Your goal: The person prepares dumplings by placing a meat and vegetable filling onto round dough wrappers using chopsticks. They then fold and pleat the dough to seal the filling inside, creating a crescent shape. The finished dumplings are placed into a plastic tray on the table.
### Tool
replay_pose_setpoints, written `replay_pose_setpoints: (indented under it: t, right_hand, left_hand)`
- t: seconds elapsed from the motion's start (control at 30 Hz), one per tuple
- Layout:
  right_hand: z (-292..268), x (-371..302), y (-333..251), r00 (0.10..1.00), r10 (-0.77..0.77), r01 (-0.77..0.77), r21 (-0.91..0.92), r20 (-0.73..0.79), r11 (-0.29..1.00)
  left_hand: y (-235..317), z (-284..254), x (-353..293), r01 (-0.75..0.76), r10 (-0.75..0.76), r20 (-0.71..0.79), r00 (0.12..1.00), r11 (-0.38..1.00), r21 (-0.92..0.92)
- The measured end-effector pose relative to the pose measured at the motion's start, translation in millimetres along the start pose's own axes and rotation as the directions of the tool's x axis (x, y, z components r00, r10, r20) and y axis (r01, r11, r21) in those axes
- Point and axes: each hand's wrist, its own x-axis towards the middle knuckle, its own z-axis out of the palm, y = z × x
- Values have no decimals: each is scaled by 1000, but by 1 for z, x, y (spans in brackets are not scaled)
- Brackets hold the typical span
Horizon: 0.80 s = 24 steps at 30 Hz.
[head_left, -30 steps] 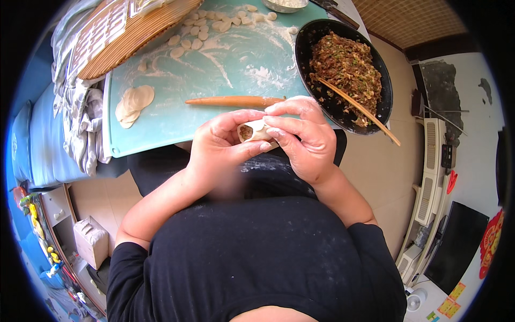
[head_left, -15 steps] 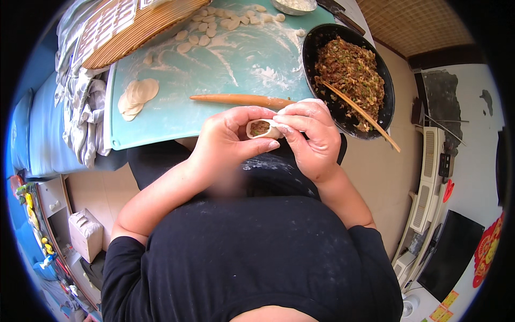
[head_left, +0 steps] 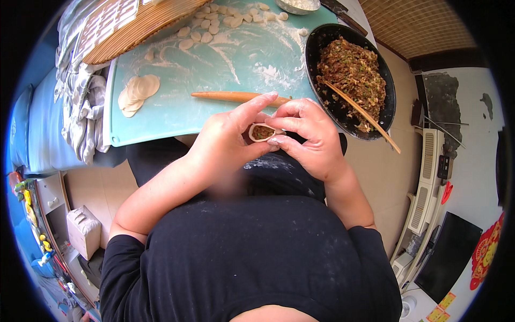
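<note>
A half-closed dumpling (head_left: 262, 132) sits between my two hands above my lap, its brown-green filling showing in the gap on the left side. My left hand (head_left: 228, 131) cradles its left end, thumb below and index finger lifted above. At its right end, my right hand (head_left: 308, 134) pinches the dough edge between thumb and fingers. Just beyond the hands lies a wooden rolling pin (head_left: 230, 96), partly hidden by them. A small pile of round wrappers (head_left: 139, 92) rests on the left of the teal mat (head_left: 177, 115).
A black pan (head_left: 310, 70) of minced filling (head_left: 351, 75) stands at the right, chopsticks (head_left: 365, 110) across its rim. Dough pieces (head_left: 206, 24) are scattered at the back beside a flour bowl (head_left: 298, 5). A slatted tray (head_left: 139, 29) overhangs the mat's far left.
My left index finger has lifted off the dumpling's upper edge. The right thumb and fingers have shifted slightly along the dough, still pinching it. The pan and rolling pin stay put.
</note>
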Motion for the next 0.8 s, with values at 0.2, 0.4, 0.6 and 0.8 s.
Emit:
replay_pose_setpoints:
  t: [0.2,0.4,0.6,0.8]
  right_hand:
    - [3,0,-1,999,-23,22,-33,-30,999]
    - [4,2,1,993,-111,106,-111,-40,988]
    - [12,-6,1,973,-7,13,27,-233,1000]
    - [9,-4,-1,980,58,-49,51,-190,997]
  left_hand:
    - [2,-3,1,-24,21,45,999,998,65]
    - [3,-4,1,44,-50,78,996,997,70]
    - [-12,3,0,304,-236,196,952,810,-502]
    - [-12,7,-2,329,-252,213,944,661,-675]
